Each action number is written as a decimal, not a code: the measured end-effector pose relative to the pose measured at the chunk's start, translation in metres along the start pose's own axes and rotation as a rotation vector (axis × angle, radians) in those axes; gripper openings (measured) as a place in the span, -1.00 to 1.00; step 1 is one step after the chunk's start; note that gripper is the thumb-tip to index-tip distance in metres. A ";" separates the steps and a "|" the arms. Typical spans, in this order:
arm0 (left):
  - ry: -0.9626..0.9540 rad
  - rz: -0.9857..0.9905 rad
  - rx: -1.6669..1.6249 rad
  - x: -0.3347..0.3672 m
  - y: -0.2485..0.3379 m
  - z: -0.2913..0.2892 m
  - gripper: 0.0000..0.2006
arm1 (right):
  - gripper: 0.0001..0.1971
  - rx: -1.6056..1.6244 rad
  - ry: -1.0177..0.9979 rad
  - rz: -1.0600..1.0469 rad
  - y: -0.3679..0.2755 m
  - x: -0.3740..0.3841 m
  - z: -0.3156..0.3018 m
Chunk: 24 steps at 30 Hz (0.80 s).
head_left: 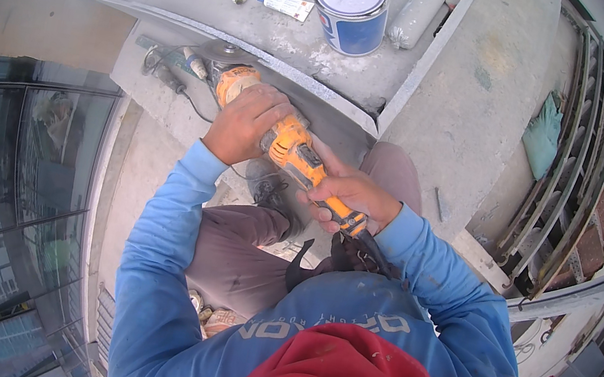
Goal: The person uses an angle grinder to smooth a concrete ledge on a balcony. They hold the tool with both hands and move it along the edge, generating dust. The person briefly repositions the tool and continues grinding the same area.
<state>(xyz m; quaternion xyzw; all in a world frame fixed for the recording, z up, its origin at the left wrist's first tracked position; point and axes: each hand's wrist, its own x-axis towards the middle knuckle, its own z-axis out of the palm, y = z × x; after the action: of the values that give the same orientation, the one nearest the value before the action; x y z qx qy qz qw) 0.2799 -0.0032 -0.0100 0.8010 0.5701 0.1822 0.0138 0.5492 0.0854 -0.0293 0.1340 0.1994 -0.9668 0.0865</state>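
My left hand (247, 124) is wrapped round the front body of an orange angle grinder (294, 148), just behind its head. My right hand (354, 191) grips the rear handle, where a dark cord leaves the tool. The grinder lies slantwise, its head toward the far left. Its round disc (229, 52) sits at the edge of a grey stone slab (298, 75); whether it touches or spins, I cannot tell. Beside the grinder head lie a cable connector (168, 78) and a small tube-shaped thing (195, 63).
A blue-and-white paint can (360, 33) stands on the ledge beyond the slab, with two squeeze tubes, one white tube (285, 6) nearest it. Metal bars (578, 156) and a green bag (543, 138) lie right. Glass panes (59, 146) line the left.
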 end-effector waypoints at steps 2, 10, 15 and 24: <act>-0.012 -0.003 -0.005 0.000 0.004 -0.002 -0.32 | 0.08 -0.016 -0.005 -0.016 0.000 -0.004 0.002; -0.028 0.048 -0.014 0.006 0.042 -0.009 -0.36 | 0.08 -0.002 -0.013 0.005 0.009 -0.046 0.021; -0.027 0.060 -0.031 0.011 0.055 -0.012 -0.38 | 0.11 -0.006 -0.008 0.019 0.010 -0.059 0.025; -0.022 0.064 -0.035 0.008 0.043 -0.008 -0.36 | 0.08 -0.039 -0.010 -0.013 0.012 -0.048 0.021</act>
<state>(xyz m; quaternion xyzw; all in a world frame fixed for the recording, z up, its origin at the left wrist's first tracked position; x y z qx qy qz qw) 0.3186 -0.0124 0.0092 0.8204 0.5407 0.1838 0.0280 0.5925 0.0715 -0.0009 0.1260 0.2185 -0.9640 0.0837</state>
